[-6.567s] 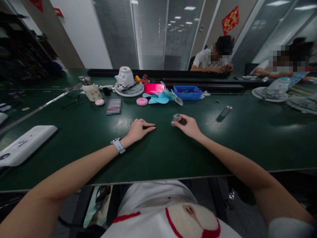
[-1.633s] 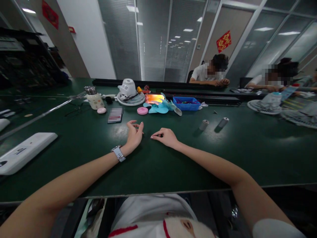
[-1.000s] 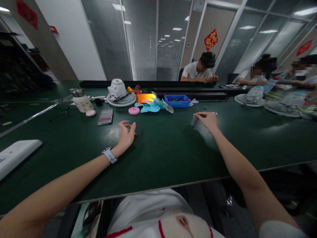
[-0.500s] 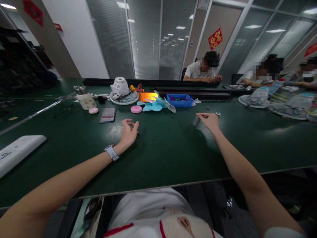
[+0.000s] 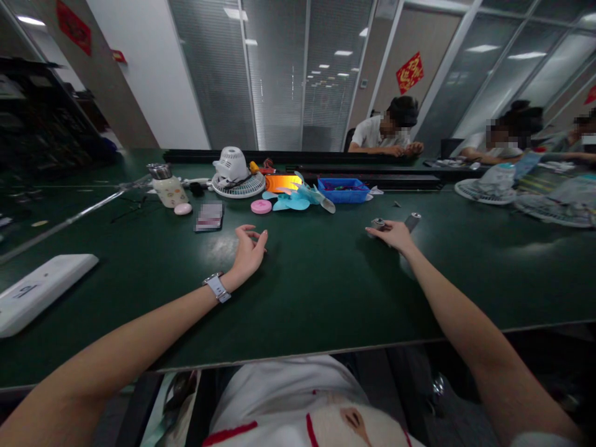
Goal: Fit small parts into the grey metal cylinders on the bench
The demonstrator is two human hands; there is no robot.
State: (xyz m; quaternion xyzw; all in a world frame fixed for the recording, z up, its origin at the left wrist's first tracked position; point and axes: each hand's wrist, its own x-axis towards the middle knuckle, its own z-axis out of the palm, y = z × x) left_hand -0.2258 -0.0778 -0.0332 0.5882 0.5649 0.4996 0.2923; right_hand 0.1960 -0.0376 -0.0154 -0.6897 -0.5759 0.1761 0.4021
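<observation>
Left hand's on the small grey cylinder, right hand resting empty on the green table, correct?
Reversed. The head view shows the right hand on the small grey cylinder, while the left hand, watch on its wrist, rests empty on the green table.

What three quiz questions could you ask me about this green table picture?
1. True or false: the right hand touches a small grey metal cylinder.
2. What is on the left wrist? A) white watch B) red ribbon C) nothing
3. Fill in: the left hand rests, holding nothing, on the dark ____ table.

Key: 1 true; 2 A; 3 green.
</observation>
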